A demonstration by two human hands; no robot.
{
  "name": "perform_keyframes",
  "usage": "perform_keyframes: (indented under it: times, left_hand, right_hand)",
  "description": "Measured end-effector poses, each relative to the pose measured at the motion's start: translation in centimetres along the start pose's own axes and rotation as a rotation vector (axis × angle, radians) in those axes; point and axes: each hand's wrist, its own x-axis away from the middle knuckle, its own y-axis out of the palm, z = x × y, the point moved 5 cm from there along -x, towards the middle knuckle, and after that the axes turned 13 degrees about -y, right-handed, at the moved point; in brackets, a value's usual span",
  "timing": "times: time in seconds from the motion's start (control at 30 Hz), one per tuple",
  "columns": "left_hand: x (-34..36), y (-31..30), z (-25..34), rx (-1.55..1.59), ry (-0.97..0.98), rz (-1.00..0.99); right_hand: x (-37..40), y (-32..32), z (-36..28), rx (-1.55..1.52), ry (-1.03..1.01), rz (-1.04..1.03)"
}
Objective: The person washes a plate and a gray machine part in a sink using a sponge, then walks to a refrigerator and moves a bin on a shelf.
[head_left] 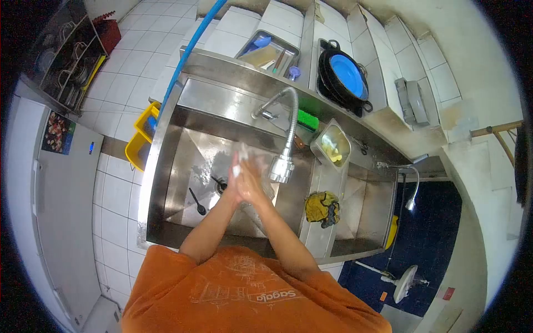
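Over the left basin of a steel sink, my left hand and my right hand are pressed palm to palm, fingers stretched out. White foam shows on them. The fingers of my right hand are smeared by motion. Just right of my hands hangs the spray head of a flexible faucet. Below them in the basin lie a black spoon and a second dark utensil by the drain. Neither hand grips an object.
A yellow-and-black cloth lies on the divider, near a metal container with yellow pieces. Behind stand a green scrub brush, a tray of utensils, and black pans with a blue plate. A yellow bin is at left.
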Motion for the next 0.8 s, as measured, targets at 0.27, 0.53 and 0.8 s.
perform_keyframes:
  times: [0.27, 0.53, 0.8]
  left_hand:
    - [-2.5, -1.6, -0.2, -0.499, -0.118, 0.151]
    - [-6.8, -2.4, -3.6, -0.626, -0.048, 0.139]
    - [-3.1, -1.5, -2.2, -1.276, 0.272, 0.138]
  right_hand:
    - [6.8, -2.1, 5.8, -0.13, 0.469, 0.11]
    - [7.2, -1.7, 10.2, -0.356, 0.605, 0.277]
    - [3.4, -0.8, 6.0, -0.555, 0.663, 0.223]
